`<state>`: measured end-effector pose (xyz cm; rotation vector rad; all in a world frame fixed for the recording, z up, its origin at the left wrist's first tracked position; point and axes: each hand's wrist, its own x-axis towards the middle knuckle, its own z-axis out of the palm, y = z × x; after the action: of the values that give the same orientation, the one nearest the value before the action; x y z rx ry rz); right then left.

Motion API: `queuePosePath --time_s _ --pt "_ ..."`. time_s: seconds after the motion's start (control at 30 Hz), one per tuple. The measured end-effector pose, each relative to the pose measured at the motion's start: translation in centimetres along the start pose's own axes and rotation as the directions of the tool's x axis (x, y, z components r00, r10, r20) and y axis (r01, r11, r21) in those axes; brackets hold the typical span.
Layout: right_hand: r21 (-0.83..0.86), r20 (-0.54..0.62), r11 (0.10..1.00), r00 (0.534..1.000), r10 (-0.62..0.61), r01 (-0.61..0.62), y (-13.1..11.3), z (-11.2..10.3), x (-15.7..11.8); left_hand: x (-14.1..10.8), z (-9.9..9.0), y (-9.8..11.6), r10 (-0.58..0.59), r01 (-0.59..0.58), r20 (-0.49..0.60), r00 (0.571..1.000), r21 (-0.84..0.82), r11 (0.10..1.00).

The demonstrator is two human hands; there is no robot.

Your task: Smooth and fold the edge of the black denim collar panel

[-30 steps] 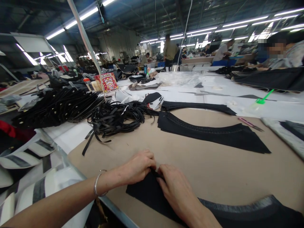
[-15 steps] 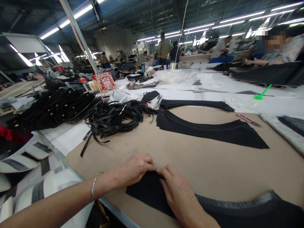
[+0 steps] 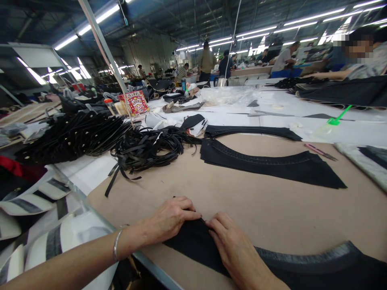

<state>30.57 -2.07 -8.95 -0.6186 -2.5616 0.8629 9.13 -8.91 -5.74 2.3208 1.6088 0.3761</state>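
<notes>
A curved piece of black fabric lies on the tan board at the near edge. Its inner curve carries a shiny grey band, seen to the right of my wrist. My left hand, with a silver bangle at the wrist, has its fingers closed on the upper edge of the fabric. Close beside it, my right hand pinches the same edge, its fingertips bent down. A small gap separates the two hands' fingertips. A dark tip pokes out behind my left knuckles. The fingers hide part of the edge.
Stacked curved black pieces lie farther back on the tan board. Left of them sits a tangle of black strips. Pink-handled snips rest at right. A co-worker handles black material across the table.
Both hands stay on the fabric edge, my left hand reaching slightly farther over it. A dark tip now shows behind my left hand. The whole view has shifted slightly.
</notes>
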Motion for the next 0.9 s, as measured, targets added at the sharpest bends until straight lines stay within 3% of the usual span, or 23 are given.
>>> queuePosePath --time_s 0.17,0.37,0.57,0.9 --pt "-0.048 -0.013 0.997 0.998 -0.056 0.056 0.4 0.2 -0.3 -0.1 -0.1 0.2 0.003 -0.004 0.022 1.0 0.059 0.998" --pt "-0.055 0.043 0.996 0.997 -0.063 0.065 0.8 0.0 -0.5 -0.8 0.6 0.3 0.083 -0.082 -0.002 0.997 0.137 0.987" --pt "-0.023 0.077 0.999 0.996 -0.04 0.042 0.8 -0.4 -0.6 -1.3 1.3 1.0 0.089 -0.072 -0.108 0.99 0.151 0.986" --pt "-0.001 0.08 1.0 0.997 -0.009 0.009 1.1 -1.1 -1.8 -0.7 0.6 1.7 0.089 -0.089 0.006 0.996 0.123 0.988"
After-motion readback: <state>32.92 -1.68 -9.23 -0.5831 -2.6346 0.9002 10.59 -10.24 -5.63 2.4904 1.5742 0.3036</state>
